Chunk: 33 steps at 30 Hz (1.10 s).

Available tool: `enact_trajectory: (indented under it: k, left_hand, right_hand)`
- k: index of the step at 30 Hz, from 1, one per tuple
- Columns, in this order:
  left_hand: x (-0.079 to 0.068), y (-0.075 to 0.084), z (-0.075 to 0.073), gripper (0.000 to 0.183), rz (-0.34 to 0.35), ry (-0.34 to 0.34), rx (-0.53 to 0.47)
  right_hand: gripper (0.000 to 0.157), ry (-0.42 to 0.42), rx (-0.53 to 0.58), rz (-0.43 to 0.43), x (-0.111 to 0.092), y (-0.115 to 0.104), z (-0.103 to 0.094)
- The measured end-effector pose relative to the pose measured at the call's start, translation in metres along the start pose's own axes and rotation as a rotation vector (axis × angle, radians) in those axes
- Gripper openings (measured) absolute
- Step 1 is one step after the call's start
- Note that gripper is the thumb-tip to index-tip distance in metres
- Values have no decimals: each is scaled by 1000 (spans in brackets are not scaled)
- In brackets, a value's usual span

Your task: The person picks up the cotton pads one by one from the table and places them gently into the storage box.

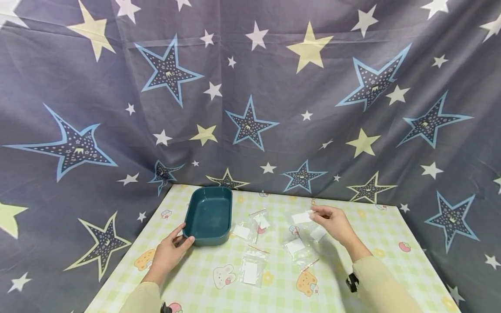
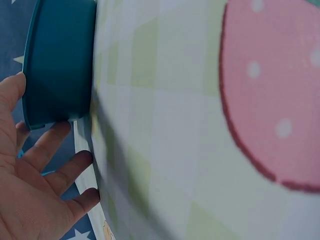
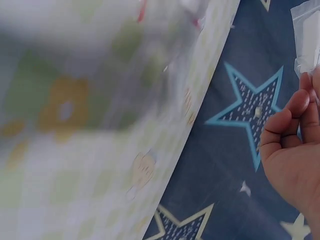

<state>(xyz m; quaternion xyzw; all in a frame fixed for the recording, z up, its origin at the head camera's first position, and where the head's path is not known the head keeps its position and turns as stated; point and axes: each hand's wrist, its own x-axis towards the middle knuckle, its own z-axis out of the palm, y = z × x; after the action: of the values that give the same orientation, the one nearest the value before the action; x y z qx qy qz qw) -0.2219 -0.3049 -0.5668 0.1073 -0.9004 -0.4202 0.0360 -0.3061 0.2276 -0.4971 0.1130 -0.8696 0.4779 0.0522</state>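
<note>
A teal rectangular tray (image 1: 211, 217) stands on the table at the left. My left hand (image 1: 169, 254) holds its near-left corner, the thumb at the near side and the other fingers round the left side. In the left wrist view the fingertips lie against the tray's outer wall (image 2: 60, 65). Over the right part of the table, my right hand (image 1: 332, 224) pinches a small clear zip bag (image 1: 300, 217) with a white card in it. The right wrist view shows this bag (image 3: 306, 37) raised above the fingertips, cut off by the frame edge.
Several similar zip bags lie between tray and right hand: one bag (image 1: 250, 273) in front, another bag (image 1: 242, 231) beside the tray, a bag (image 1: 295, 247) below the right hand. A checked cloth (image 1: 195, 282) covers the table. A star-patterned curtain (image 1: 250, 165) hangs behind.
</note>
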Motion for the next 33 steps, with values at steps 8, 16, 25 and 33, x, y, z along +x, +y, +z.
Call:
enact_trajectory:
  k: [8, 16, 25, 33]
  left_hand:
    - [0, 2, -2, 83, -7, -16, -13]
    - [0, 0, -3, 83, -7, -18, -8]
    - [2, -3, -2, 83, -1, -12, -10]
    - [1, -2, -1, 82, -9, -6, -21]
  right_hand:
    - [35, -52, 56, -45, 20, -26, 34]
    - [29, -112, 69, -79, 31, -49, 79]
    - [22, -130, 115, -53, 32, -74, 139]
    - [23, -138, 179, 10, 31, -98, 184]
